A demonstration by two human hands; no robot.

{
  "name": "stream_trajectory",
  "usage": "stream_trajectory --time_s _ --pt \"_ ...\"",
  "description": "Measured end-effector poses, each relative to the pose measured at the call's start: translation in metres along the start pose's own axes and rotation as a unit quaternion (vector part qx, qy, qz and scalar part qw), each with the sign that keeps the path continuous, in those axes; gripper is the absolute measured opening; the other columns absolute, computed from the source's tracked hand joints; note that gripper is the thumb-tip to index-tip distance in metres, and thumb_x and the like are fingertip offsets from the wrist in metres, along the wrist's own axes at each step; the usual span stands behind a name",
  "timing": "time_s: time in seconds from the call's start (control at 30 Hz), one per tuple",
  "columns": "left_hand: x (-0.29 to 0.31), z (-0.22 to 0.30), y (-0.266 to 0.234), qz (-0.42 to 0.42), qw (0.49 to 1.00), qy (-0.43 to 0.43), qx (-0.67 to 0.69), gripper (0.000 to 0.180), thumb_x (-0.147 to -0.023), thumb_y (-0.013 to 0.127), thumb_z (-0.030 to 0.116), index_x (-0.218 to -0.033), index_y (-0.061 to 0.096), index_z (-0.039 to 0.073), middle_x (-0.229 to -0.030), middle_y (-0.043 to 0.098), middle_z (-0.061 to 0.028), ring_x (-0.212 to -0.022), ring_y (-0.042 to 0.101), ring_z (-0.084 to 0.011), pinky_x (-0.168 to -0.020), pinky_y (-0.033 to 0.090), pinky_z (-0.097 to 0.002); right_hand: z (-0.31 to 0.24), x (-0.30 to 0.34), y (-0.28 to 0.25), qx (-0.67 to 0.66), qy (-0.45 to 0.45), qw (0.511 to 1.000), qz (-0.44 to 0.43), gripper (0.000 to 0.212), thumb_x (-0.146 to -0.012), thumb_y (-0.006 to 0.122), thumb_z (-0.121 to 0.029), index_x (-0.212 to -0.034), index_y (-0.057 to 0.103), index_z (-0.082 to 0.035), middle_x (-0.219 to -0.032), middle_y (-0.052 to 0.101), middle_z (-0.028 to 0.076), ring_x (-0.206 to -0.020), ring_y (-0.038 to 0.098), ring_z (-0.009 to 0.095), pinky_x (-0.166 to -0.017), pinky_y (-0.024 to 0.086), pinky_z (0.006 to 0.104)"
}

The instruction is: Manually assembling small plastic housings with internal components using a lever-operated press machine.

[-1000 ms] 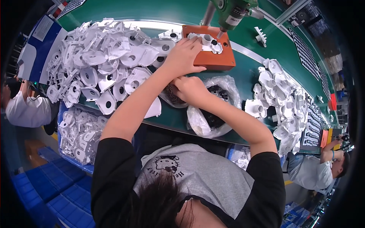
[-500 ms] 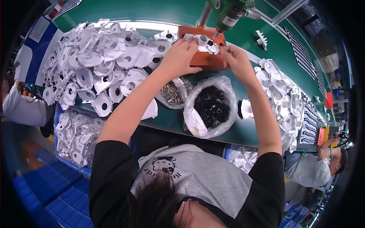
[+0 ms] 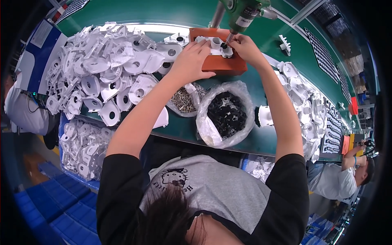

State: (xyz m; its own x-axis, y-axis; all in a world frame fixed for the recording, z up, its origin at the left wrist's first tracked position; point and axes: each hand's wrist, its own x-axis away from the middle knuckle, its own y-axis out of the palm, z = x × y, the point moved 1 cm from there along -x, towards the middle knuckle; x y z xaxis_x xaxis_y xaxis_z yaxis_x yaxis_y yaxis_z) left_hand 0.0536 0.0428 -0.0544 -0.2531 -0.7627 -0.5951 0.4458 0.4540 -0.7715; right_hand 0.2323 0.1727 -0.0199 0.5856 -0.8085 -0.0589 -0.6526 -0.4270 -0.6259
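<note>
White moulded-plastic housing (image 3: 215, 48) lies on the orange rectangular block (image 3: 225, 67), its left end under the spread left hand (image 3: 190, 60); I cannot tell whether the right hand (image 3: 246, 48) pinches anything. Beside the metal tip (image 3: 230, 37) of the green machine (image 3: 243, 14), it could get nipped if that descended.

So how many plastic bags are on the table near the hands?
2: a small bag of metal bits, and to its right a big bag of black parts. Others may be hidden.
</note>
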Motion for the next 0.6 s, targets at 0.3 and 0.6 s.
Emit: stream_trajectory --time_s 0.3,0.6 --pt "-0.0008 0.0019 -0.0003 -0.008 1.000 0.000 -0.007 0.087 -0.065 0.074 0.044 -0.129 0.037 -0.002 -0.123 0.049 -0.0181 -0.116 0.045 -0.0348 -0.103 0.032 -0.0421 -0.0006 -0.0005 -0.0029 -0.007 -0.002 1.000 -0.002 0.018 -0.084 0.052 -0.013 -0.087 0.057 0.003 -0.077 0.057 0.004 -0.069 0.048 0.009 -0.064 0.039 0.0243" --pt "-0.0020 0.0021 0.0002 -0.016 1.000 0.000 -0.010 0.087 -0.065 0.074 0.044 -0.129 0.037 -0.002 -0.123 0.049 -0.0182 -0.118 0.044 -0.0336 -0.103 0.032 -0.0420 0.0001 -0.0023 -0.0006 -0.027 0.017 0.999 0.003 0.016 -0.084 0.054 -0.012 -0.089 0.056 0.003 -0.076 0.055 0.002 -0.067 0.047 0.008 -0.061 0.039 0.0235"
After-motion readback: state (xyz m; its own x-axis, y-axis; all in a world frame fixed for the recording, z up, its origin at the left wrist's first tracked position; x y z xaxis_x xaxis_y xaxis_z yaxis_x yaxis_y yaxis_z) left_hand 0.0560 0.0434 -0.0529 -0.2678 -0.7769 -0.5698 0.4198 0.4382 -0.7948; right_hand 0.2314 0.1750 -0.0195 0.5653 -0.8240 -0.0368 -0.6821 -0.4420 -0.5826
